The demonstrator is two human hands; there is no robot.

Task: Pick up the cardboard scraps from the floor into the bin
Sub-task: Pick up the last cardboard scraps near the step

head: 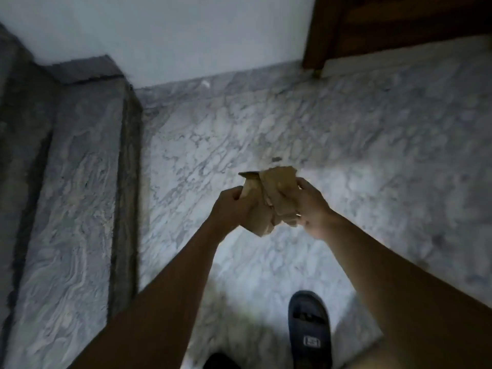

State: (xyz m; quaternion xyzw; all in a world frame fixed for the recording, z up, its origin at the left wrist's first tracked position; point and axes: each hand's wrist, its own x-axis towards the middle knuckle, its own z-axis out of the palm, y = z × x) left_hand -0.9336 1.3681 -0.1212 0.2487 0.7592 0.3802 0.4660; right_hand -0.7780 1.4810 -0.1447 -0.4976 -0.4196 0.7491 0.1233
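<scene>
1. Holding the cardboard scraps (269,201) between them, both hands hang above the marble floor (346,134).
2. The left hand (230,206) curls its fingers round the bundle's left edge.
3. The right hand (314,209) grips the right side, fingers bent against it.

Two hands were in view, one left hand (231,206) and one right hand (314,209). Together they held one bundle of cardboard scraps (269,198); it had more than one piece, but the exact number could not be counted. One small dark bit (277,158) lay on the floor (359,123). One slipper (310,328) was clear, and there was one wooden door (399,25).
</scene>
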